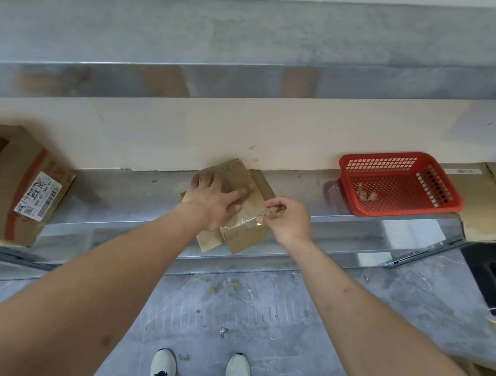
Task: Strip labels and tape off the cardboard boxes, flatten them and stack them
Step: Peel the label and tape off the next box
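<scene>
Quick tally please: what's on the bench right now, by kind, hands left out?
Cardboard boxes: 3: small flattened box under the left hand, labelled box at left, flat cardboard at right.
Baskets: 1: red basket.
Tape strips: 1: clear tape, pinched by the right hand.
Total: 5

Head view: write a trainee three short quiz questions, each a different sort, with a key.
1. True or false: the left hand presses flat on the small box.
2. What does the right hand pinch? A) clear tape B) a label C) the basket rim
3. Fill in: the red basket holds scraps of ____.

Key: 1 true; 2 A; 3 tape
</scene>
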Motion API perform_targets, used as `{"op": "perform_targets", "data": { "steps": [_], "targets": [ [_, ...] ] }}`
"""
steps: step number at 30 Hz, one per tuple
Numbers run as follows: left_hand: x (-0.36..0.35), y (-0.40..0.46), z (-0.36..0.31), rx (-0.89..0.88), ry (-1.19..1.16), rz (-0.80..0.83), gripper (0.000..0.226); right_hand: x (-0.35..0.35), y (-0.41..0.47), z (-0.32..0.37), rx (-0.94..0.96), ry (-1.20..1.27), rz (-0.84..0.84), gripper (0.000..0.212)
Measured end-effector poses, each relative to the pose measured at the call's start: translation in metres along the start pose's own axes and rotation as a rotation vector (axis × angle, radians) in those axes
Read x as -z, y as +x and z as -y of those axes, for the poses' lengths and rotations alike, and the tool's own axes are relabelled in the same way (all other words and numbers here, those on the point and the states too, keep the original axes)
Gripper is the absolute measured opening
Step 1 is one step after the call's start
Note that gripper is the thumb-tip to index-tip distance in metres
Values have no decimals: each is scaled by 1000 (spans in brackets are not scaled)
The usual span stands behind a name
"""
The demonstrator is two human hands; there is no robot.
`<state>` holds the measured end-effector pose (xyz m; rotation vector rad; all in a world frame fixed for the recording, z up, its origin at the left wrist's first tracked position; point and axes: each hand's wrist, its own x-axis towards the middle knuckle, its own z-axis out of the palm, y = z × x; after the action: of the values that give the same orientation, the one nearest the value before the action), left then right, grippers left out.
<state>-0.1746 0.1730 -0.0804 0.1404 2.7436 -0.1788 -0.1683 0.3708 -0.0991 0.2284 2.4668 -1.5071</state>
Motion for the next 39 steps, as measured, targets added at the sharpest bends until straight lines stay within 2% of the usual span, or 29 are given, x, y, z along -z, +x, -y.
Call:
{"op": "perform_targets", "data": {
  "steps": [4, 7, 13, 15, 20, 24, 27, 34, 39],
  "targets": [
    [-3, -9, -7, 26, 40, -1, 55, 0, 5, -8, 55, -120, -137, 18],
    [-3, -14, -15, 15, 34, -6, 60, 3, 9, -5, 60, -147, -223, 27],
    [3, -9, -22, 20, 11, 24, 65, 1, 22, 1, 12, 31, -315, 26],
    [6, -3, -19, -54, -46, 35, 71, 2, 23, -1, 27, 19, -341, 26],
    [19, 21, 3, -347, -100, 38, 103, 7, 18, -15, 31, 20, -347, 32],
    [24, 31, -2, -438, -70, 51, 107, 15, 19, -14, 39, 65, -308, 25],
    [18, 27, -12, -415, -56, 41, 106, 21, 17, -11, 28, 92, -284, 12],
    [12, 3, -18, -302, -41, 40, 111, 17, 17, 0, 5, 102, -293, 21],
    [11, -10, 7, -194, -118, -43, 110, 3, 22, 19, 61, 154, -314, 19]
  ]
}}
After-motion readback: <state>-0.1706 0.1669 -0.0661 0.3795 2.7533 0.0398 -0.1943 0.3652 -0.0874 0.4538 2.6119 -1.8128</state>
